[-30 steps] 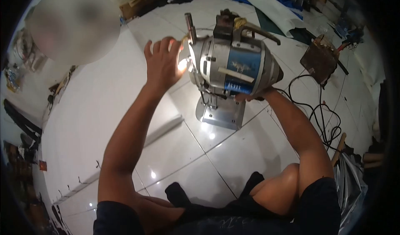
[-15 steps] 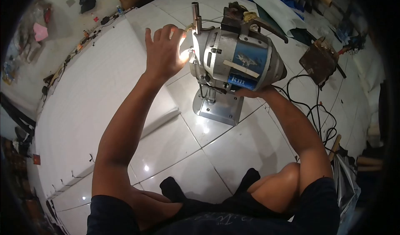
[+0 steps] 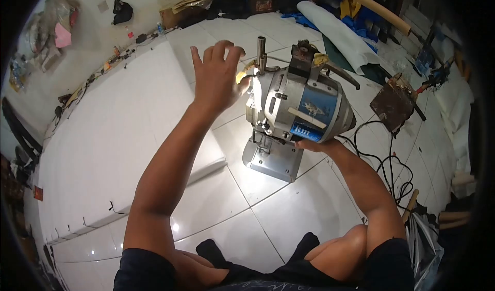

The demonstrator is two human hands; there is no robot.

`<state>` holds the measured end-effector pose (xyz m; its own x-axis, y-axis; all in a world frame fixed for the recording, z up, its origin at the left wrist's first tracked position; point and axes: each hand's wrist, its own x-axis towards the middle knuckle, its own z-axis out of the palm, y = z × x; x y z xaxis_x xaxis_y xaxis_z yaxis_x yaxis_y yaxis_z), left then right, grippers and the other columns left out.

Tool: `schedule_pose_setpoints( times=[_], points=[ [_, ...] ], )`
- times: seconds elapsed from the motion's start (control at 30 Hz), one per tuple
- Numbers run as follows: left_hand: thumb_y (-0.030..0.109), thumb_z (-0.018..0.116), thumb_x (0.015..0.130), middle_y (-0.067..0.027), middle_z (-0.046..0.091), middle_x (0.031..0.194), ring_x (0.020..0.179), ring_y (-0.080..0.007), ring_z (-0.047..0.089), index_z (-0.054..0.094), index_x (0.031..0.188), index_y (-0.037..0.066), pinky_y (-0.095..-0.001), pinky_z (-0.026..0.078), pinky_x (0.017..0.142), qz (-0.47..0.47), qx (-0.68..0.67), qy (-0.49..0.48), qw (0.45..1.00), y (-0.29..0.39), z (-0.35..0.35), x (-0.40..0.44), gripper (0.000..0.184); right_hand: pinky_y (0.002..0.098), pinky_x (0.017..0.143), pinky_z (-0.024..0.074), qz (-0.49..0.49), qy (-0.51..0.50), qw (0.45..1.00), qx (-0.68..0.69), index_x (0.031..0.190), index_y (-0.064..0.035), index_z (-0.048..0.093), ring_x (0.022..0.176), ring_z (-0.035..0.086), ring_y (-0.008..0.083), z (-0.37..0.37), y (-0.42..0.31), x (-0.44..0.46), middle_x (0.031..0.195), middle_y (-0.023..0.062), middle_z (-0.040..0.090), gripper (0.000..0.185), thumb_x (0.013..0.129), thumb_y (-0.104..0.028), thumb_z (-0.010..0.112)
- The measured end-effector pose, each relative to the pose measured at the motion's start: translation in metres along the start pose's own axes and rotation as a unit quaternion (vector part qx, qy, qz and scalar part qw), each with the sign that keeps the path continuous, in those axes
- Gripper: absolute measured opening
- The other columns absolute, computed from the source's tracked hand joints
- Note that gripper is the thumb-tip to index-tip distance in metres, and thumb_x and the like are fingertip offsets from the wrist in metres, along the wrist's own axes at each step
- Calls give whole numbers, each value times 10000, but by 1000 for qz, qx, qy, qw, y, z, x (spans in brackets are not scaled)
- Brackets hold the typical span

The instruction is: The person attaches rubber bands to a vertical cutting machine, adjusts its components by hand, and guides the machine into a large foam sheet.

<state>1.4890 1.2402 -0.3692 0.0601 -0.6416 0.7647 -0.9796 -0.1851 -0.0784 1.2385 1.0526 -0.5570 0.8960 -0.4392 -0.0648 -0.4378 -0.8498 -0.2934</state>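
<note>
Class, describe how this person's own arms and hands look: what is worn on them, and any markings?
The left hand is gloveless; the right hand, partly hidden, shows no glove. No watch or bracelet is visible. The sleeves are short, near-black and plain.

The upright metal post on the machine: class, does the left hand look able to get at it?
Probably yes: the left hand is raised beside the metal post, with nothing visible between the two.

and here, glossy white floor tiles (image 3: 214, 203) are crossed by dark joints, bright light (image 3: 175, 227) is mirrored, a pale wall (image 3: 92, 30) is glimpsed behind!
</note>
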Motion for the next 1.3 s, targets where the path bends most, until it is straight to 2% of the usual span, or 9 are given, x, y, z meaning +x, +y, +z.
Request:
schedule_pose_setpoints(
  times=[0.2, 0.33, 0.53, 0.67, 0.73, 0.87, 0.93, 1.03, 1.3],
  points=[
    [239, 802, 671, -21, 621, 995, 1004, -273, 572, 625, 938, 158, -531, 354, 1022, 20, -36, 113, 993, -16, -30, 51, 330, 426, 1062, 371, 2, 24, 1000, -17, 1268, -171, 562, 1265, 448, 293, 2, 2, -1, 1327, 112, 519, 610, 736, -400, 754],
    [255, 811, 667, -1, 657, 911, 928, -256, 591, 657, 830, 136, -436, 447, 879, 61, -49, 136, 988, -17, -37, 66, 253, 415, 1020, 418, 13, 1, 1000, 4, 1242, -165, 580, 1207, 508, 289, -1, -4, -1, 1276, 117, 560, 570, 743, -385, 747],
    [246, 790, 703, -39, 675, 914, 894, -272, 622, 684, 873, 98, -351, 504, 792, -5, -148, 80, 986, -18, -34, 68, 250, 418, 1013, 422, -35, 40, 998, 38, 1238, -165, 579, 1194, 517, 289, 0, 0, -6, 1261, 113, 566, 579, 744, -424, 736],
    [260, 741, 773, -110, 711, 879, 844, -262, 681, 710, 889, 35, -336, 528, 766, -63, -246, -10, 967, -23, -32, 69, 255, 418, 969, 460, -50, 146, 987, -45, 1257, -130, 555, 1176, 537, 314, -11, -30, -31, 1308, 125, 534, 620, 742, -414, 752],
    [271, 726, 796, -133, 719, 861, 826, -255, 698, 717, 895, 17, -330, 534, 757, -79, -287, -61, 953, -26, -34, 72, 273, 450, 978, 444, 20, 86, 980, -176, 1182, -138, 591, 1163, 538, 337, -20, -52, -52, 1242, 132, 566, 597, 697, -418, 798],
    [263, 715, 828, -138, 709, 812, 759, -208, 680, 718, 877, -10, -313, 525, 712, -111, -331, -153, 925, -31, -42, 78, 278, 404, 925, 492, -37, -296, 945, -136, 1046, -60, 647, 1019, 637, 314, -144, -168, -111, 1017, 161, 666, 427, 864, -446, 648],
    [244, 712, 842, -119, 695, 787, 728, -174, 653, 713, 879, -15, -309, 511, 688, -100, -346, -173, 917, -34, -42, 81, 262, 332, 677, 550, -256, -170, 951, 17, 957, -6, 613, 672, 668, 251, -179, -170, -103, 727, 134, 639, 362, 968, -359, 533],
    [249, 733, 827, -94, 678, 753, 706, -145, 633, 691, 859, -24, -290, 497, 668, -102, -340, -187, 916, -36, -44, 85, 278, 242, 457, 422, 5, 61, 962, 265, 933, -21, 643, 538, 563, 96, -249, -204, -45, 670, 35, 577, 330, 975, -325, 524],
    [237, 740, 777, -77, 659, 725, 676, -127, 604, 655, 803, -15, -277, 481, 628, -124, -419, -153, 886, -39, -29, 78, 267, 259, 479, 428, 146, 53, 924, 348, 884, -5, 673, 541, 580, 134, -267, -199, 63, 737, 62, 670, 307, 917, -280, 542]
  ],
)
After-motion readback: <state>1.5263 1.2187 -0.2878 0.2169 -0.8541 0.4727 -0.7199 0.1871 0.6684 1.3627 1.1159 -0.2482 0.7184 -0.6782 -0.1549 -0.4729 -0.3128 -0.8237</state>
